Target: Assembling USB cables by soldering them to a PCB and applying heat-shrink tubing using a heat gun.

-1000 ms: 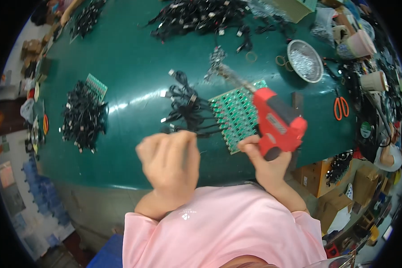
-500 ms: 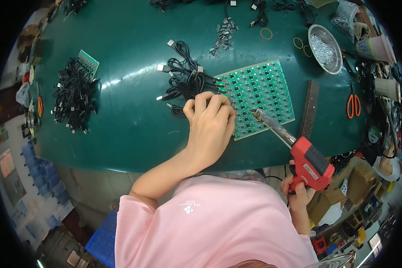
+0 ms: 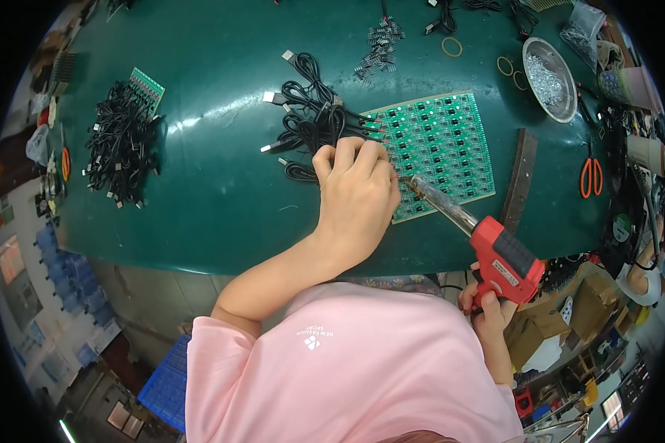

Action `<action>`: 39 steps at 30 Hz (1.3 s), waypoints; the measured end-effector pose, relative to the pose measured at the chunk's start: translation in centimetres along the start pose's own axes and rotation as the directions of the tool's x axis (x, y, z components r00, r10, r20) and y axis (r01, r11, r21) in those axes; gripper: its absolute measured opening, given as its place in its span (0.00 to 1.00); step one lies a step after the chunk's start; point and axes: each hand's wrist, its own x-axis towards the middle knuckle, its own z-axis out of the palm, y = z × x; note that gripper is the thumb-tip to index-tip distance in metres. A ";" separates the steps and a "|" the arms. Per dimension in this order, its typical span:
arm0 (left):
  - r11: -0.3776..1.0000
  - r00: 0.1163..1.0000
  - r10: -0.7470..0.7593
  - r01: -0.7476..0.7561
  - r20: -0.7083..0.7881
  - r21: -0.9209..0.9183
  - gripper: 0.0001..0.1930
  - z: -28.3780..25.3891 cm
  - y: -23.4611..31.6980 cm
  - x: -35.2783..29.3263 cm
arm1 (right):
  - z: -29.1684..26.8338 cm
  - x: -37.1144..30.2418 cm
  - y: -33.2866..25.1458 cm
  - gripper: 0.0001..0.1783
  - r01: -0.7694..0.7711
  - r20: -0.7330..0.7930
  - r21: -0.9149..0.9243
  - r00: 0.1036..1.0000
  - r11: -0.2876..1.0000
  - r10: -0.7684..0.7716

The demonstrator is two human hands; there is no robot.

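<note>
Soldering tip (image 3: 414, 184): head view, and it has come left in the last half second, from further in over the circuit panel (image 3: 443, 148) to just beside the fingertips of the left hand (image 3: 358, 193).
Left hand: fingers curled down together at the panel's left edge; what sits beneath is hidden, so I cannot tell what they grasp.
Right hand (image 3: 490, 310): wrapped around the handle of the red soldering gun (image 3: 504, 258), just past the near edge of the green table (image 3: 222, 192), barrel angling toward the other hand.
Circuit panel: flat under the tip, spreading to the right of the left hand and beyond it.
Black cables (image 3: 307, 129): heaped beyond the left hand and to its left, red wire ends meeting the panel's left edge.
Open room: bare table left of the left hand, out to a second cable bundle (image 3: 122, 148); another bare strip between panel and dark bar (image 3: 521, 173), right of the gun's barrel.
Further right: metal bowl (image 3: 567, 105), orange-handled scissors (image 3: 590, 168), both past that bar.
</note>
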 end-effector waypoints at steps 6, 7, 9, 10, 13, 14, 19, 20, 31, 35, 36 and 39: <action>1.000 1.000 0.002 -0.003 0.005 0.021 0.07 0.0 0.1 0.1 | -0.5 -0.1 0.2 0.29 -0.030 0.017 0.086 0.999 0.996 0.029; 1.000 1.000 0.001 -0.001 0.003 0.029 0.07 0.0 0.1 0.1 | -0.5 0.0 0.3 0.29 -0.037 0.023 0.081 0.999 0.996 0.036; 0.999 1.000 0.004 -0.004 -0.002 0.034 0.07 0.1 0.0 0.1 | -0.5 0.0 0.3 0.28 -0.044 0.027 0.076 0.999 0.996 0.042; 0.999 1.000 0.008 -0.008 -0.006 0.037 0.07 0.1 0.0 0.1 | -0.5 0.0 0.3 0.28 -0.049 0.026 0.075 0.999 0.996 0.047; 0.999 1.000 0.010 -0.010 -0.007 0.030 0.07 0.1 0.1 0.1 | -0.4 0.1 0.3 0.29 -0.038 0.016 0.043 0.999 0.998 0.037; 1.000 1.000 0.011 -0.011 -0.006 0.030 0.07 0.2 0.1 0.1 | -0.3 0.1 0.3 0.30 -0.022 0.009 0.012 1.000 1.000 0.022; 1.000 1.000 0.003 -0.003 -0.015 0.029 0.07 0.3 0.1 0.0 | -0.1 0.0 -1.4 0.33 -0.004 -0.027 0.045 1.000 0.999 0.005; 1.000 1.000 0.005 -0.004 -0.014 0.029 0.07 0.2 0.1 0.0 | -0.2 -0.1 -1.4 0.35 0.010 -0.013 0.062 1.000 0.998 -0.009; 0.998 0.999 0.043 -0.043 -0.014 0.038 0.08 0.3 0.1 0.0 | -0.2 0.3 -0.2 0.36 0.050 -0.039 0.106 0.998 0.993 -0.046; 0.986 0.983 0.165 -0.167 0.079 0.019 0.07 -0.4 -1.2 0.3 | 0.8 1.6 -0.9 0.39 0.060 -0.063 0.074 0.996 0.995 -0.055; 0.960 0.953 0.279 -0.281 0.117 0.002 0.07 -0.7 -1.9 0.6 | 1.1 2.0 -0.8 0.39 0.066 -0.070 0.077 0.996 0.995 -0.061; 0.895 0.881 0.441 -0.447 0.171 -0.002 0.09 -1.1 -2.8 1.4 | 1.8 3.2 0.0 0.38 0.134 -0.097 0.107 0.988 0.985 -0.124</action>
